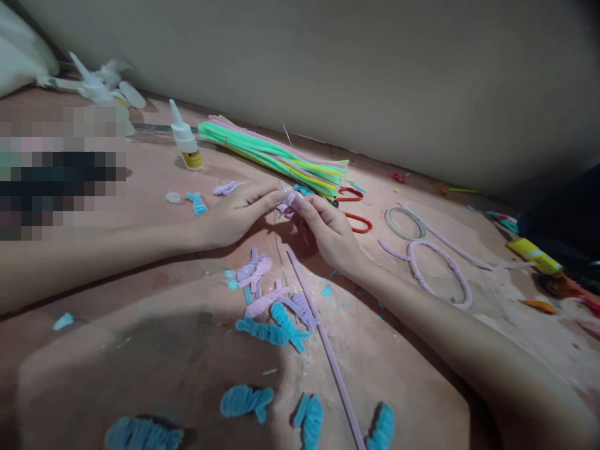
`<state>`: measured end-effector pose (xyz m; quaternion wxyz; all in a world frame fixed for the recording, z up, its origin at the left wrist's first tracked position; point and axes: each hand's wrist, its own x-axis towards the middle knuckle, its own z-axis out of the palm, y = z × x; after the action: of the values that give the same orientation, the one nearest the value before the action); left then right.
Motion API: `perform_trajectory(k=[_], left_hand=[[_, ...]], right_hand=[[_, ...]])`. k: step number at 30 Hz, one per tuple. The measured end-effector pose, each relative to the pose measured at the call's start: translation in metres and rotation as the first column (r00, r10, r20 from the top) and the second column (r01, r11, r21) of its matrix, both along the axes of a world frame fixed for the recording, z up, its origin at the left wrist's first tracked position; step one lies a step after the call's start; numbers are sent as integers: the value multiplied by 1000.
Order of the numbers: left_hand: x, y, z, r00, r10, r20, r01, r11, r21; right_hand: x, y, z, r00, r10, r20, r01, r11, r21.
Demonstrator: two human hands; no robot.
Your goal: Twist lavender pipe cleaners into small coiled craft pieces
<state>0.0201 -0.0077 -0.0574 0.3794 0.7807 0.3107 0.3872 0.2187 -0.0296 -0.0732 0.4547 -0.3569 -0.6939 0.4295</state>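
My left hand point(241, 209) and my right hand point(328, 228) meet at the middle of the view, fingertips pinched on a small lilac pipe cleaner piece point(289, 201). Its shape is mostly covered by my fingers. A thin wire hangs below them. Just under my hands lie several coiled lilac pipe cleaner pieces point(257, 272) and blue coiled pieces point(262, 331), some with forked ends. One straight lilac pipe cleaner point(328, 350) runs from near my right hand toward the bottom edge. Red-handled scissors point(359, 223) lie beyond my right hand, their blades hidden.
A bundle of green, yellow and pink pipe cleaners point(276, 153) lies along the wall. A glue bottle point(187, 140) stands left of it. To the right are a tape roll point(405, 224), a lilac pipe cleaner ring point(440, 269) and a yellow object point(534, 255). More blue coils point(246, 401) lie in front.
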Motion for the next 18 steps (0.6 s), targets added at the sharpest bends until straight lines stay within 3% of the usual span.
perform_trajectory(k=[5, 8, 14, 18], left_hand=[[0, 1, 7, 997, -19, -72, 28, 992, 123], [1, 2, 8, 996, -28, -82, 38, 991, 128], [1, 11, 1, 999, -42, 30, 44, 997, -68], [-2, 19, -8, 996, -17, 85, 33, 982, -185]], right_hand=[[2, 5, 0, 998, 65, -21, -64, 998, 20], [3, 6, -1, 997, 63, -49, -62, 998, 7], [5, 14, -4, 980, 162, -119, -190, 941, -280], [8, 17, -3, 968, 208, -143, -246, 906, -345]])
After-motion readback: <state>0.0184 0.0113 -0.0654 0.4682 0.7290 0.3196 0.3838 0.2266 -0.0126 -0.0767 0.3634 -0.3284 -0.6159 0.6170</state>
